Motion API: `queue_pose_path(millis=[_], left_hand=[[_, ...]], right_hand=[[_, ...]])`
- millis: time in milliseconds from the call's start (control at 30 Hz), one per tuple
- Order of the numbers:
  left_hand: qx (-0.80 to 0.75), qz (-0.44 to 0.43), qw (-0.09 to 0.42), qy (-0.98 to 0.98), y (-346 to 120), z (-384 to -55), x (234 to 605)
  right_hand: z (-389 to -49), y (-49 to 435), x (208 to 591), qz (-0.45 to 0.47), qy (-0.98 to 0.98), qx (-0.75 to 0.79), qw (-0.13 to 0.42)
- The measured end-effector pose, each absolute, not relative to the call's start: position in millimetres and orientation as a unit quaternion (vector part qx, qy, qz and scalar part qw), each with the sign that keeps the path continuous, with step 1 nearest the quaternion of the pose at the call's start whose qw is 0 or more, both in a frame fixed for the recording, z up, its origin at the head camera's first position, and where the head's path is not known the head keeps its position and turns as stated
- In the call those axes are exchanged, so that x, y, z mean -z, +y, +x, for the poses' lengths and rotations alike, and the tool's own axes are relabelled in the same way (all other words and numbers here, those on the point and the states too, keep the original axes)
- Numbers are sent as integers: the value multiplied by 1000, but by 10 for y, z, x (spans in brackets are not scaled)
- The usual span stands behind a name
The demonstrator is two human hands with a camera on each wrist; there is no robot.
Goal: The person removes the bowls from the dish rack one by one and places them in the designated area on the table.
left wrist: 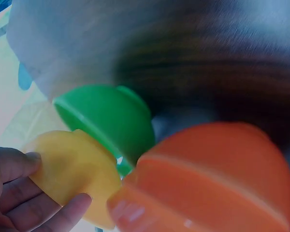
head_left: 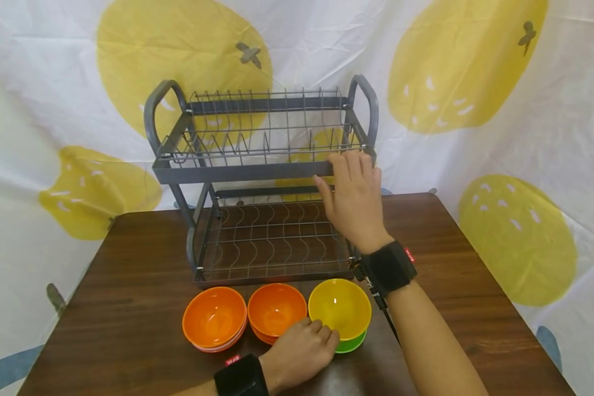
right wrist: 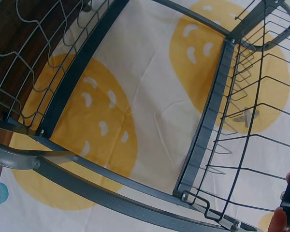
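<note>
My left hand (head_left: pixel 304 352) holds the yellow bowl (head_left: pixel 340 308) at its near rim; in the left wrist view the thumb and fingers (left wrist: pixel 76 208) lie against its side. Under the yellow bowl shows a green bowl (head_left: pixel 351 345), and the left wrist view shows a gap between parts of the two. My right hand (head_left: pixel 356 203) grips the front rail of the upper tier of a grey two-tier dish rack (head_left: pixel 247 174), near its right corner. Fingertips and thumb (right wrist: pixel 279 220) show around that rail at the edge of the right wrist view.
Two stacks of orange bowls, a left stack (head_left: pixel 214 317) and a middle stack (head_left: pixel 272 311), stand in a row before the rack's lower tier (head_left: pixel 272 279). All stand on a dark wooden table (head_left: pixel 128 308). Behind hangs a white curtain (head_left: pixel 317 49) with yellow fruit prints.
</note>
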State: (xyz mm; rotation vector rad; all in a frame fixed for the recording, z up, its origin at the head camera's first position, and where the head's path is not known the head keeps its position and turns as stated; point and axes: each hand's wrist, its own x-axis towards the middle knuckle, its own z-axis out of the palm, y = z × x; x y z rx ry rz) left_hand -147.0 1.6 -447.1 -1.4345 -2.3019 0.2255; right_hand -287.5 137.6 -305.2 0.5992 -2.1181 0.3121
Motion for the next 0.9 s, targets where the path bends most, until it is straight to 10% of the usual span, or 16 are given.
queue_pose_path(millis=[900], left_hand=[[-80, -508, 197, -835, -52, -1424, 4724]], right_hand=[[-2868, 1399, 3070, 257, -851, -122, 442]])
